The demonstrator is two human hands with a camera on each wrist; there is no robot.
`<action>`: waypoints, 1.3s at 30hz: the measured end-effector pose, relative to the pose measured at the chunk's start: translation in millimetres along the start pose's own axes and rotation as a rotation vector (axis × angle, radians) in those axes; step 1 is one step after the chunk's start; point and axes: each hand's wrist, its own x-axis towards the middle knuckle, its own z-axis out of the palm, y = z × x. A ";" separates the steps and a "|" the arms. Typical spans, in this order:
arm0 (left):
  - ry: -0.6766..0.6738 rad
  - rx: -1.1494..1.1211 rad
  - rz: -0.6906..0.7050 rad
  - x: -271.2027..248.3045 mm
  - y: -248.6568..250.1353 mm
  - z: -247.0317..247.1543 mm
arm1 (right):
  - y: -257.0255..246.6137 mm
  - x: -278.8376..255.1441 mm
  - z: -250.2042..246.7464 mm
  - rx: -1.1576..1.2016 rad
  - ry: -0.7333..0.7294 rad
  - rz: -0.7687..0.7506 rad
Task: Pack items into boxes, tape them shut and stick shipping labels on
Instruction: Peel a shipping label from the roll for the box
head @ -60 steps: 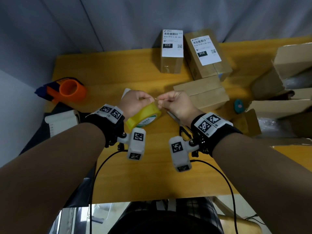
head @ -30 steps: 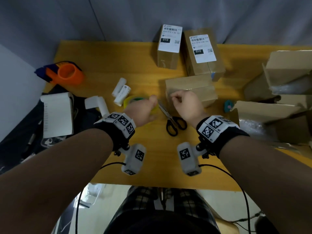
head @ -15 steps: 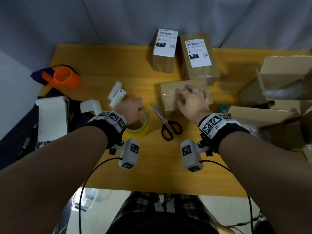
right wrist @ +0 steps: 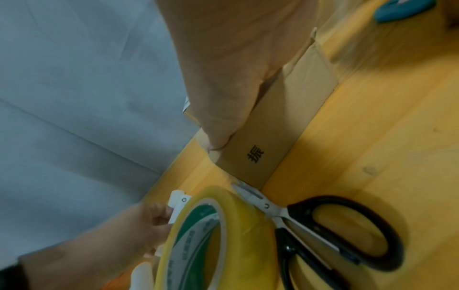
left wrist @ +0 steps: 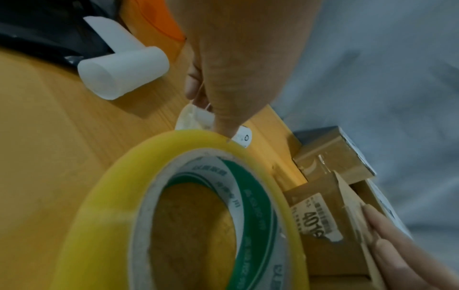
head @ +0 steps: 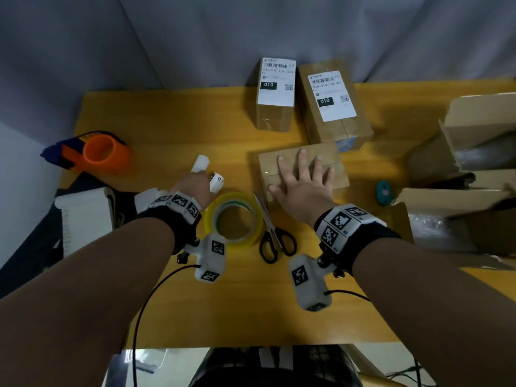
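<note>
Yellow wooden table (head: 173, 118) against grey wall. Right hand (head: 303, 185) flat, fingers spread and straight, pressing top of plain cardboard box (head: 339, 174) at table centre; box closed, contents hidden. Left hand (head: 192, 185) reaching over small white rolls (head: 216, 181), fingers curled onto one of them; full grip hard to confirm, partly hidden behind tape roll in wrist views. Yellow tape roll (head: 233, 219) lying flat just beside left wrist, touching scissors (head: 272, 233) with black handles, blades pointing at box corner. Behind plain box, two sealed boxes with white shipping labels: left labelled box (head: 275, 93) and right labelled box (head: 332, 104), side by side, right one touching or nearly touching plain box. Orange tape dispenser (head: 95, 152) at far left edge. White label pad (head: 83, 219) on dark surface off left side of table. Small teal object (head: 384, 192) right of plain box, identity unclear. Open cardboard cartons (head: 474, 121) stacked at right, flaps up, plastic wrap visible inside, rest of contents not visible.
</note>
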 end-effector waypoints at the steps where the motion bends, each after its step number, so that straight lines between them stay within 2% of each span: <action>1: 0.014 -0.007 0.013 -0.1 -0.4 0.1 | 0.9 0.2 -1.9 0.003 0.004 0.008; 6: 0.113 -0.203 0.100 -9.7 14.4 -25.1 | 23.7 -0.3 -10.1 -0.049 0.099 0.073; 9: 0.108 -0.340 0.197 -22.2 35.9 -37.9 | 35.9 -1.2 -3.4 -0.032 0.084 0.117; 14: 0.015 -0.546 0.285 -39.2 68.2 -46.1 | 38.5 -1.9 -5.6 -0.029 0.058 0.124; 16: -0.066 -0.730 0.273 -43.8 77.9 -46.1 | 41.5 -1.8 -18.7 -0.030 0.014 0.124; 18: -0.139 -0.956 0.235 -49.8 86.6 -48.2 | 44.1 -5.5 -39.1 0.069 0.002 0.096; 20: -0.145 -1.037 0.235 -55.1 95.3 -54.7 | 45.6 -9.7 -55.7 0.311 0.098 0.050; 23: -0.143 -1.081 0.273 -58.0 103.7 -64.8 | 38.1 -16.1 -67.3 0.937 0.199 -0.032; 27: -0.082 -1.093 0.295 -66.0 118.7 -76.4 | 30.6 -29.4 -74.5 1.260 0.234 -0.089; 30: 0.002 -1.136 0.319 -73.8 127.1 -84.0 | 37.1 -34.1 -83.8 1.277 0.310 -0.115; 34: 0.180 -0.842 0.458 -84.4 133.0 -98.9 | 50.8 -37.3 -98.0 1.115 0.357 -0.211; 36: 0.237 -0.682 0.461 -87.8 134.4 -104.6 | 52.9 -39.9 -104.1 1.033 0.386 -0.248; 39: 0.319 -0.611 0.443 -89.7 132.2 -109.4 | 55.0 -41.1 -109.5 1.050 0.421 -0.246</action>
